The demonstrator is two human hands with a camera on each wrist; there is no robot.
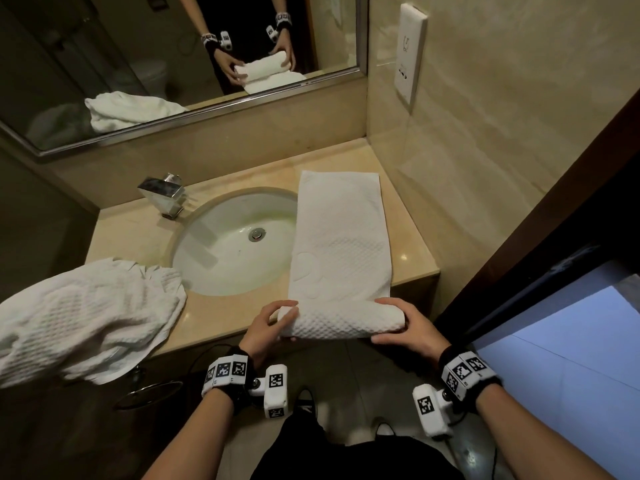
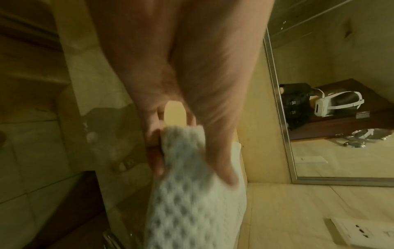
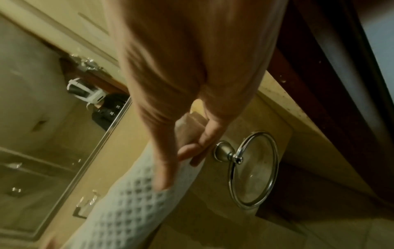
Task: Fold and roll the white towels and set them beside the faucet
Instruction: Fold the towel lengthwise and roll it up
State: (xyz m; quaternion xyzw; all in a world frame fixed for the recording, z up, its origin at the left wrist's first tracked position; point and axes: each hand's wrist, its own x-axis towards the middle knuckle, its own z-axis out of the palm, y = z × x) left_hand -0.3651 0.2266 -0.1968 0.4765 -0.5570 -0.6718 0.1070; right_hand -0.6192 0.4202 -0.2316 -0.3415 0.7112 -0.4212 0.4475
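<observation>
A long folded white towel (image 1: 341, 237) lies on the counter to the right of the sink, its near end rolled into a waffle-textured roll (image 1: 341, 323) at the front edge. My left hand (image 1: 282, 318) grips the roll's left end, thumb on top and fingers curled round it. At the roll's right end my right hand (image 1: 391, 322) curls over it. The left wrist view shows the left hand (image 2: 183, 158) wrapped on the roll (image 2: 192, 210). In the right wrist view the right hand (image 3: 181, 151) sits on the roll (image 3: 127, 202). The chrome faucet (image 1: 162, 195) stands behind the sink at the left.
A second white towel (image 1: 86, 317) lies crumpled on the counter's left front and hangs over the edge. The oval sink (image 1: 194, 247) is in the middle. A mirror (image 1: 104, 57) runs behind, and a wall with an outlet plate (image 1: 410, 50) is on the right. A towel ring (image 3: 253, 170) hangs below the counter.
</observation>
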